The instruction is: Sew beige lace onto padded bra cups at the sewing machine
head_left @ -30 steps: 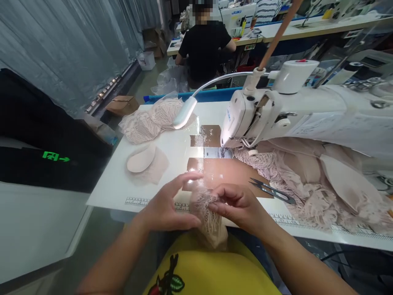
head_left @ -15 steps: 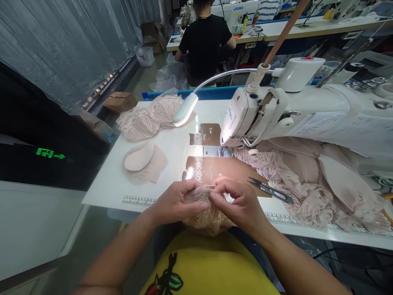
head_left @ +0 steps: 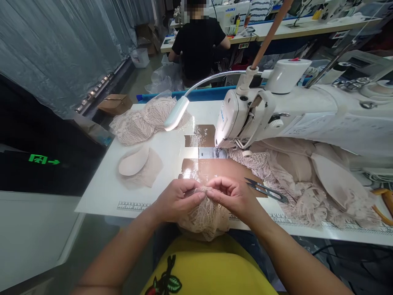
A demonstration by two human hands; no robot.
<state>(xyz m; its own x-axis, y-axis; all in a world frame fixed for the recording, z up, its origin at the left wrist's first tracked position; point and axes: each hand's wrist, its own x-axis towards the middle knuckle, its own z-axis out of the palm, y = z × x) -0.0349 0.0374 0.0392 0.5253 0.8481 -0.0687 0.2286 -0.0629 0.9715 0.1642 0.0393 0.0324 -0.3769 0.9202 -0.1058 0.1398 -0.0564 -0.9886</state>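
Note:
Between my hands hangs a piece of pale pink lace fabric (head_left: 205, 219), its lower part drooping over the table's front edge toward my lap. My left hand (head_left: 181, 198) pinches the lace's upper edge between thumb and fingers. Close beside it, my right hand (head_left: 230, 194) pinches the same edge, the fingertips of both hands nearly touching. Black thread snips (head_left: 267, 190) lie just right of my right hand. Beyond my hands stands a white sewing machine (head_left: 236, 119), its needle area over a metal plate (head_left: 208, 153).
Lace pieces (head_left: 144, 121) are heaped at the back left under a lamp (head_left: 176, 114). A pale oval cup pad (head_left: 133, 161) lies on thin fabric at left. More lace and pads (head_left: 307, 196) pile up at right. A person in black (head_left: 198, 47) sits beyond the table.
Both hands have drawn the lace edge straighter, their fingertips meeting along it. My right hand's fingers have shifted slightly. The whole view has moved a little to the right.

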